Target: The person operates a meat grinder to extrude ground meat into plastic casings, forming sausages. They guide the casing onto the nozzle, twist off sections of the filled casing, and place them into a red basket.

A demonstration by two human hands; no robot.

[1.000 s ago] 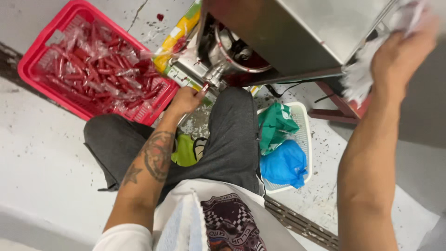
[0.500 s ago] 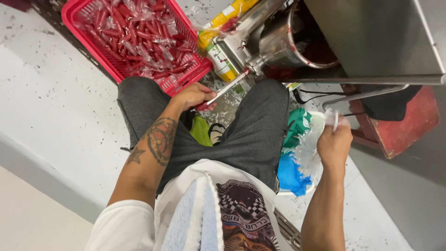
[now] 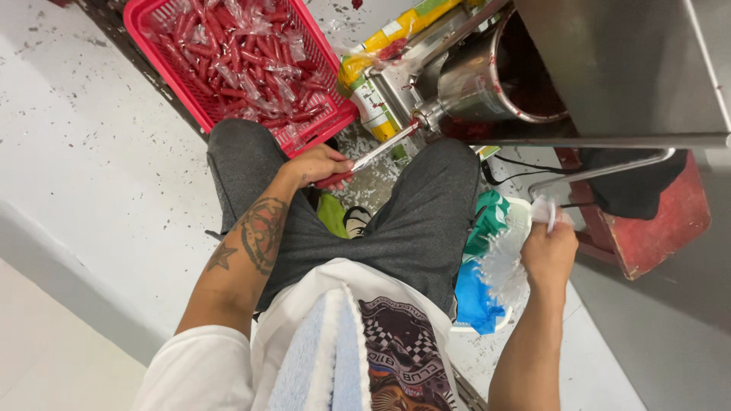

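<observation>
White, stained floor fills the left of the frame; a steel filling machine [image 3: 533,68] sits upper right. The left hand [image 3: 316,166] grips a red-filled clear tube [image 3: 365,161] on the nozzle at centre; a tug could spill it. The right hand [image 3: 548,255] clutches empty plastic sleeves [image 3: 504,270] lower right.

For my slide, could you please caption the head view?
Left hand at filler nozzle; right hand grips clear bags.

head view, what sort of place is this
Likely a small food-making workshop, perhaps for sausages: a steel filling machine with a nozzle, a red basket of wrapped red sticks, and a spattered white floor.
</observation>
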